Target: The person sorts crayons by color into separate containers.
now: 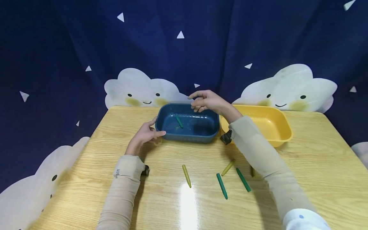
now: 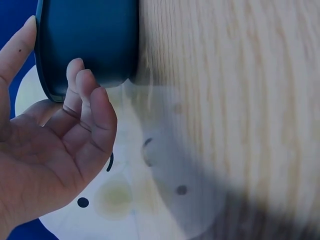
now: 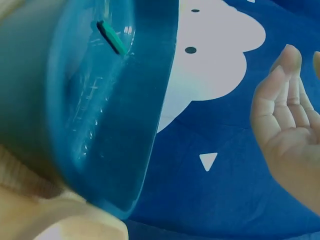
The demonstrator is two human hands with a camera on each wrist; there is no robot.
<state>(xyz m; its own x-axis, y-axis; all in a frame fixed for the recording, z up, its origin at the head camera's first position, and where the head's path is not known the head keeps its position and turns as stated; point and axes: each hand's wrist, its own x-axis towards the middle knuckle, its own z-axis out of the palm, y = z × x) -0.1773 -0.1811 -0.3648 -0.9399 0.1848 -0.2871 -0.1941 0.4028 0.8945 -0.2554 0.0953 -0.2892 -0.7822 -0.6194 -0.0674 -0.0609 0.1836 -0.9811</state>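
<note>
While the left grip (image 1: pixel 145 133) spreads loosely against the blue plastic basin (image 1: pixel 187 138), right grip (image 1: pixel 208 102) relaxed, empty, the green crayon (image 1: pixel 179 121) inside looks light, waxy, snappable, best pinched mid-barrel.

Wooden table (image 1: pixel 161 198) holds a blue bin (image 1: pixel 187 138), yellow bin (image 1: pixel 271 124); green crayons (image 1: pixel 222 186), yellow crayons (image 1: pixel 186 176).

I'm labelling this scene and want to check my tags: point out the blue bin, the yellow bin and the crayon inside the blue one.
Blue bin (image 1: pixel 187 139): head view, front wall.
Yellow bin (image 1: pixel 267 126): head view, bare inside.
Crayon (image 1: pixel 179 121): head view, mid-body.
</note>
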